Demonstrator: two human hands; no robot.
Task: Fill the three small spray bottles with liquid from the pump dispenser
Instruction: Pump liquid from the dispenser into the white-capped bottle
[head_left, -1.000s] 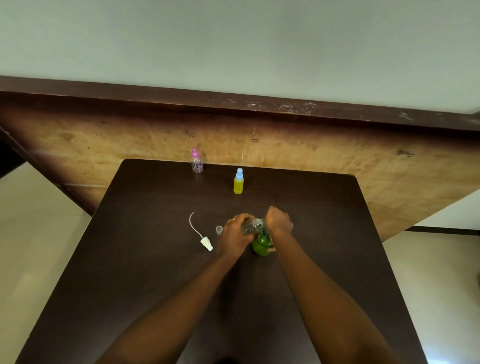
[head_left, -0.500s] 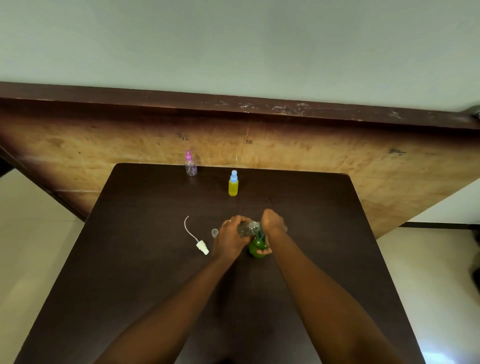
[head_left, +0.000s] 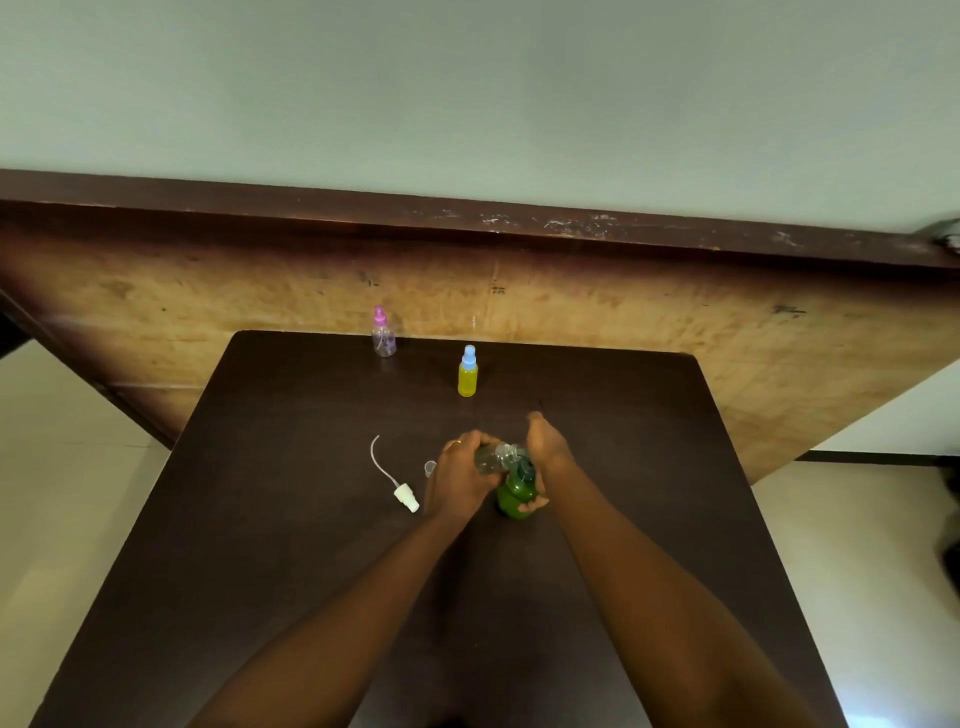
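Filling step in hand: the left hand (head_left: 460, 483) grips a small clear plastic spray bottle (head_left: 493, 458), tilted neck-first against the spout of the rounded green translucent pump dispenser (head_left: 514, 496), which stands midway on the dark smooth table (head_left: 311, 571) under the curled right hand (head_left: 545, 447). The next move likely calls for a measured downward press, neck aligned with the spout.

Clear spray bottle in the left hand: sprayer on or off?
Off. A white spray head with dip tube lies on the table, apart from the clear bottle.
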